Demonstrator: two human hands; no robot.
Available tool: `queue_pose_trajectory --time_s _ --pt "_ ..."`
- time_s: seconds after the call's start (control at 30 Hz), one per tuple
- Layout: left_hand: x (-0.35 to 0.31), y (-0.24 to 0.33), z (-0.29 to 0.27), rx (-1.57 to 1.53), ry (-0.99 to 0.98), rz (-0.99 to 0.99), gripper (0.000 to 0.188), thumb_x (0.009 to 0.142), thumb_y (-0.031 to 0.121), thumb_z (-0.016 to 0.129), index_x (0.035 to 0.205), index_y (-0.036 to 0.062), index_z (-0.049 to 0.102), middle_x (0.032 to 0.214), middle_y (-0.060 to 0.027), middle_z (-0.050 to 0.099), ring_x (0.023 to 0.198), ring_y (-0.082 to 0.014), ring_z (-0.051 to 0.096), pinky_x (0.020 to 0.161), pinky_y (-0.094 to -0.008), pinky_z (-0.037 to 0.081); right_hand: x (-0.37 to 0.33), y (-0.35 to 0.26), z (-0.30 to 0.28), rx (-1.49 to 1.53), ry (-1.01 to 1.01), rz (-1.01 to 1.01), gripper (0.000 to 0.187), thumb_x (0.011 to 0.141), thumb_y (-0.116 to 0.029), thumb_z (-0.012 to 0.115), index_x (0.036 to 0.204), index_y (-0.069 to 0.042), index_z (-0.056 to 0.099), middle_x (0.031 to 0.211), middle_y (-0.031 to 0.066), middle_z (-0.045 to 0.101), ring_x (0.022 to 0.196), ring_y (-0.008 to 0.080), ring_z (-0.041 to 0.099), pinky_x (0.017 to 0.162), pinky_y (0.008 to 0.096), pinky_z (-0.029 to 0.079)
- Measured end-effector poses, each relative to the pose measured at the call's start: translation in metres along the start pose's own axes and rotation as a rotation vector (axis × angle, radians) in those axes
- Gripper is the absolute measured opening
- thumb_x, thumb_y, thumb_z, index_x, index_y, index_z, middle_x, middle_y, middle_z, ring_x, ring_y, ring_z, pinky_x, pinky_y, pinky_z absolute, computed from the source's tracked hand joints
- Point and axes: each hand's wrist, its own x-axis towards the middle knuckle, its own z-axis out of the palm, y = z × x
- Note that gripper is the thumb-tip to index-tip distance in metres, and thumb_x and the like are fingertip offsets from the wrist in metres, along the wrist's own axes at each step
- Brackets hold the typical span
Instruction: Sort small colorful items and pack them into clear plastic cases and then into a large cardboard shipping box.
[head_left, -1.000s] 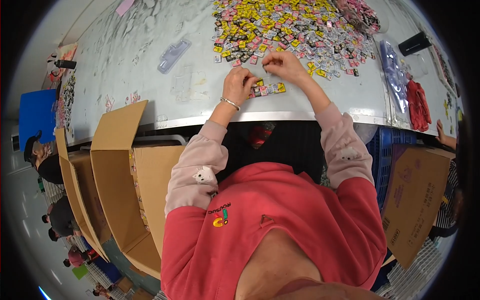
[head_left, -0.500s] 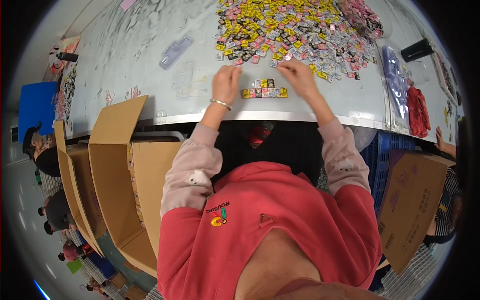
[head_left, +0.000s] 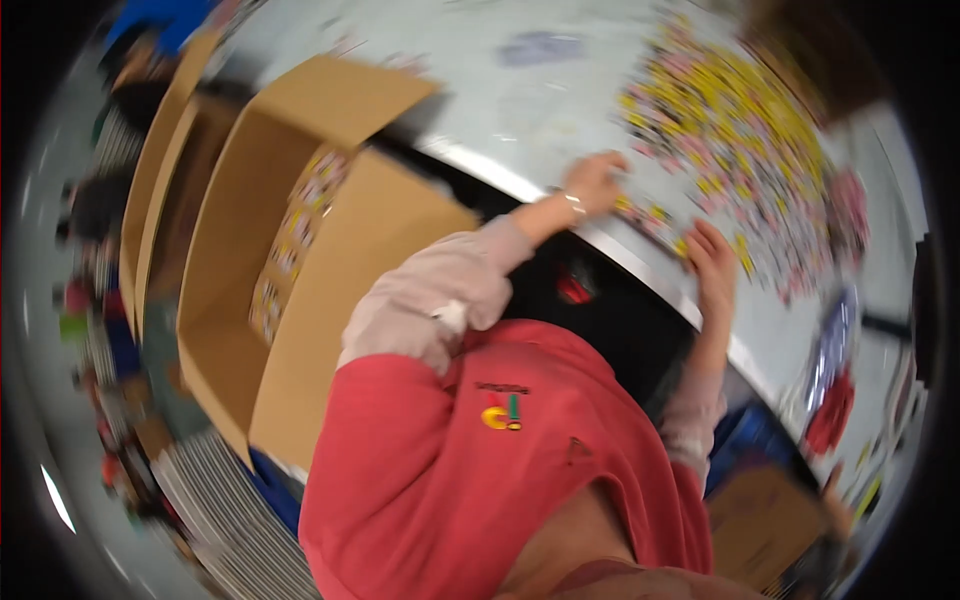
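Note:
Motion blurs the view. My left hand [head_left: 595, 182] is over the table near its front edge, fingers bent and tips together beside a short row of small coloured pieces [head_left: 648, 213]; whatever they pinch is too smeared to see. At the row's other end is my right hand [head_left: 712, 262], its fingers curled in close to a yellow piece [head_left: 682, 247]. I cannot make out what lies between those fingertips. Past both hands spreads a large heap of small yellow, pink, black and white pieces [head_left: 735, 130].
Open cardboard boxes [head_left: 340, 320] stand at my left, one with rows of small packs [head_left: 295, 245] inside. A clear plastic tray [head_left: 540, 48] lies on the white table [head_left: 480, 90]. Red cloth [head_left: 830, 415] lies at the right, above another carton [head_left: 765, 525]. Other people are at the left.
The view has swung left and tilted, so the table edge now slants and the boxes look larger. Both hands have come from the heap's near edge back to the row of pieces.

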Motion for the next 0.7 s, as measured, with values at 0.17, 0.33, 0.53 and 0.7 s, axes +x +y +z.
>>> queue_pose_trajectory --time_s 0.17,0.33,0.53,0.7 --pt "-0.022 0.068 -0.059 -0.789 0.185 -0.296 0.045 0.081 0.007 0.056 0.123 0.0047 0.040 0.087 -0.0095 0.050 0.068 -0.0146 0.056 0.061 -0.0299 0.057 0.005 -0.051 0.024 -0.046 -0.031 -0.211 0.037 0.086 -0.008 0.062 0.120 0.002 0.054 0.107 0.0055 0.061 0.078 0.0068 0.054 0.063 0.0181 0.042" --pt "-0.060 0.082 -0.133 -1.157 0.549 -0.230 0.052 0.083 0.009 0.062 0.123 0.0015 0.031 0.089 -0.0065 0.055 0.082 -0.0152 0.061 0.065 -0.0292 0.057 0.011 -0.121 0.126 0.058 -0.198 -0.430 0.031 0.087 0.000 0.058 0.118 0.000 0.055 0.110 0.0060 0.060 0.084 0.0062 0.055 0.066 0.0184 0.043" --pt "-0.153 0.053 -0.257 -1.252 0.740 -0.118 0.022 0.085 0.006 0.062 0.103 0.0008 0.051 0.096 -0.0095 0.062 0.086 -0.0200 0.065 0.071 -0.0355 0.059 -0.005 -0.144 0.262 0.161 -0.696 -0.448 0.033 0.090 -0.003 0.054 0.122 0.003 0.051 0.117 0.0107 0.056 0.087 0.0096 0.056 0.074 0.0212 0.045" --pt "-0.312 -0.009 -0.391 -0.685 0.766 -0.456 0.032 0.087 0.016 0.062 0.115 0.0033 0.053 0.104 -0.0072 0.062 0.094 -0.0172 0.062 0.081 -0.0298 0.054 0.043 -0.118 0.259 -0.218 -0.427 -0.455 0.034 0.092 -0.016 0.054 0.122 0.001 0.053 0.116 0.0106 0.058 0.087 0.0105 0.056 0.075 0.0226 0.046"
